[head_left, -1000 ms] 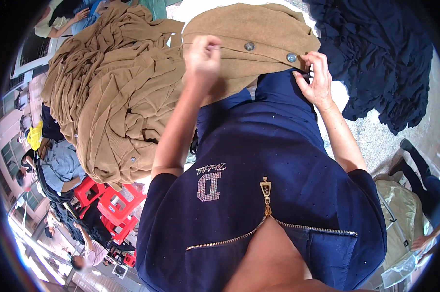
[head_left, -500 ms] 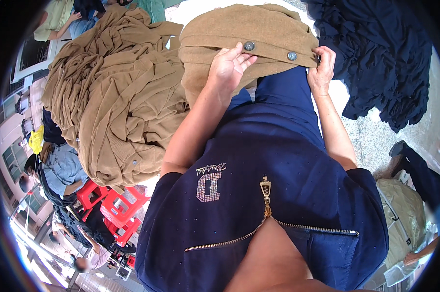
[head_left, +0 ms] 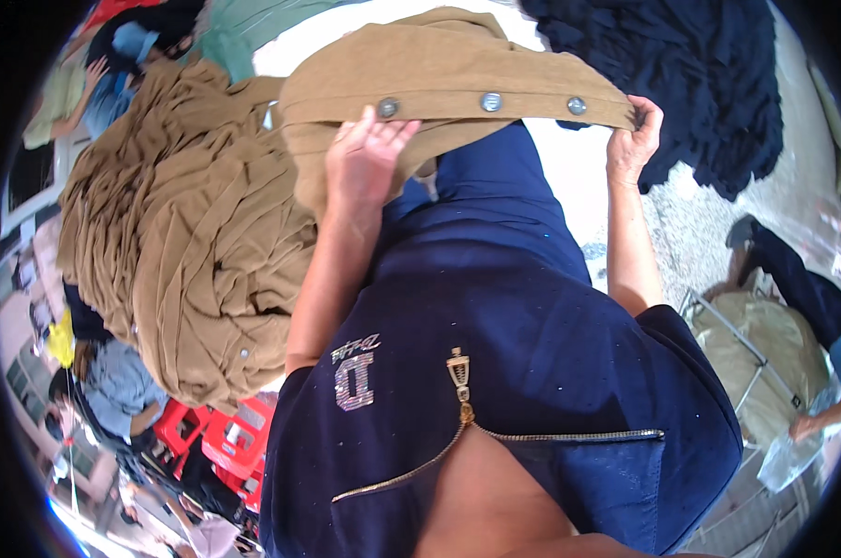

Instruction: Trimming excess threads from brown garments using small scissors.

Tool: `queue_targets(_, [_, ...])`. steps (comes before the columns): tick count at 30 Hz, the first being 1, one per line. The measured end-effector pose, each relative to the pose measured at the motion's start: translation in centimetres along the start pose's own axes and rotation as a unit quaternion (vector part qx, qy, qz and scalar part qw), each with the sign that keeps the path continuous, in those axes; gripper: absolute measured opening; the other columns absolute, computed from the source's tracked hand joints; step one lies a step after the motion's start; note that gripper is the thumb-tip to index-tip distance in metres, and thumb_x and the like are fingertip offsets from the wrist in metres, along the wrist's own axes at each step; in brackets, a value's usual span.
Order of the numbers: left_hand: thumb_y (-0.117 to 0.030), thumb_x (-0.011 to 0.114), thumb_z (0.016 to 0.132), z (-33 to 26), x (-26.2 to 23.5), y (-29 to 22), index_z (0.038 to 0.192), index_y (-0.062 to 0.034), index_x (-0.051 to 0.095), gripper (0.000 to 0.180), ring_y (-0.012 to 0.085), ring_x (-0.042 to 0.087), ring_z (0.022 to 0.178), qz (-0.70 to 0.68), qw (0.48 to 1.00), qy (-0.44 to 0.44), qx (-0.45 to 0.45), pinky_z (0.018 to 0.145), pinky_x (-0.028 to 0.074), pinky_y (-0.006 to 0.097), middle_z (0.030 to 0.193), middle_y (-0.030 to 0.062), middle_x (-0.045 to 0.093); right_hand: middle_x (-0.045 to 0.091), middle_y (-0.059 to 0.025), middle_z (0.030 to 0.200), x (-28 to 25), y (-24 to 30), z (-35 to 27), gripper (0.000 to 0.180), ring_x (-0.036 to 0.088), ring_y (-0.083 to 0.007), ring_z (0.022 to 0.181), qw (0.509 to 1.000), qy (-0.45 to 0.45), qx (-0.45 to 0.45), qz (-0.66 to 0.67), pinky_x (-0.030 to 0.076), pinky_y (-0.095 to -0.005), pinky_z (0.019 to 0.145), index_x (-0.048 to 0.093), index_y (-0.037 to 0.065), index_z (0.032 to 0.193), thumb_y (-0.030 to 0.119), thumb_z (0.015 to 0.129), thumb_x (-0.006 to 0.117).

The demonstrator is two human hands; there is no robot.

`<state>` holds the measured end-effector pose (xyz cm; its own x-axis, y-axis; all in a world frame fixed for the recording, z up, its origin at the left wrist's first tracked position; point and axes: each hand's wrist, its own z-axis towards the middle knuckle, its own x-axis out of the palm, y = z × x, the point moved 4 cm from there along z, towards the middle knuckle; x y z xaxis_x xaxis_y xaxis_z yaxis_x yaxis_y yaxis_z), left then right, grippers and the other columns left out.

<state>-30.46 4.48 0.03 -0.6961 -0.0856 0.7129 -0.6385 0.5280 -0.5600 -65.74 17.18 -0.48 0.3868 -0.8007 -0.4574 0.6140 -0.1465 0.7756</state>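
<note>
A brown knit cardigan (head_left: 439,70) lies across my lap, its button band stretched sideways with three dark round buttons showing. My left hand (head_left: 363,158) has its palm turned up at the band's lower edge, thumb beside the leftmost button and fingers partly under the edge. At the right end of the band, my right hand (head_left: 635,139) is closed around the fabric, just past the rightmost button. The cardigan's far part bunches up beyond the band.
To my left rises a big heap of brown knit garments (head_left: 197,223). A dark navy fabric pile (head_left: 681,84) lies at the far right. Red plastic stools (head_left: 234,437) stand at lower left. A person's hand (head_left: 811,423) and a beige sack (head_left: 765,353) are at right.
The band is drawn out further right, and a third button now shows. My right hand has moved right with the fabric; my left hand sits by the leftmost button. The whole view has shifted.
</note>
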Motion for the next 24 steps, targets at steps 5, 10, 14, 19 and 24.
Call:
queue_targets(5, [-0.008, 0.052, 0.097, 0.5, 0.1, 0.6, 0.097, -0.0021, 0.039, 0.015, 0.0362, 0.058, 0.1, 0.018, 0.999, -0.009, -0.025, 0.094, 0.048, 0.057, 0.107, 0.0186, 0.053, 0.056, -0.0027, 0.093, -4.1, 2.4, -0.5, 0.029, 0.056, -0.0126, 0.086, 0.995, 0.015, -0.093, -0.035, 0.046, -0.0239, 0.079, 0.057, 0.004, 0.1, -0.014, 0.078, 0.063])
queue_targets(10, [-0.008, 0.052, 0.097, 1.4, -1.0, 1.1, 0.096, -0.0022, 0.042, 0.012, 0.0345, 0.06, 0.095, 0.016, 0.999, -0.005, -0.039, 0.091, 0.05, 0.056, 0.103, 0.0169, 0.057, 0.057, -0.0014, 0.097, -5.8, 1.4, -2.0, 0.039, 0.057, -0.0119, 0.087, 0.999, 0.038, -0.024, -0.001, 0.046, -0.0234, 0.079, 0.056, 0.006, 0.104, -0.018, 0.074, 0.063])
queue_targets(14, [-0.009, 0.051, 0.098, 1.6, -1.5, 0.9, 0.1, -0.0017, 0.041, 0.012, 0.0328, 0.061, 0.093, 0.018, 0.999, -0.034, -0.036, 0.091, 0.05, 0.055, 0.104, 0.0171, 0.058, 0.056, -0.0018, 0.093, -5.7, 1.5, -2.5, 0.041, 0.059, -0.0113, 0.086, 0.997, 0.03, 0.011, 0.064, 0.048, -0.023, 0.078, 0.054, 0.006, 0.104, -0.022, 0.073, 0.054])
queue_targets(19, [-0.011, 0.051, 0.098, 1.8, -2.7, 1.0, 0.108, 0.0005, 0.04, 0.019, 0.0364, 0.054, 0.108, 0.017, 0.999, -0.017, -0.049, 0.098, 0.045, 0.056, 0.116, 0.0205, 0.053, 0.058, -0.0049, 0.098, -5.3, 2.5, -1.9, 0.045, 0.062, -0.0177, 0.09, 0.99, 0.126, 0.028, -0.053, 0.051, -0.0279, 0.08, 0.055, 0.009, 0.109, -0.014, 0.071, 0.063])
queue_targets(24, [-0.014, 0.056, 0.095, -0.1, 0.3, 2.0, 0.103, 0.0019, 0.039, 0.024, 0.0421, 0.045, 0.121, 0.017, 0.994, -0.102, -0.035, 0.103, 0.041, 0.06, 0.111, 0.0229, 0.048, 0.062, -0.0124, 0.103, -0.6, 7.6, -1.3, 0.03, 0.061, -0.0284, 0.098, 0.956, 0.238, -0.144, -0.089, 0.053, -0.0374, 0.081, 0.065, 0.006, 0.098, 0.001, 0.069, 0.059])
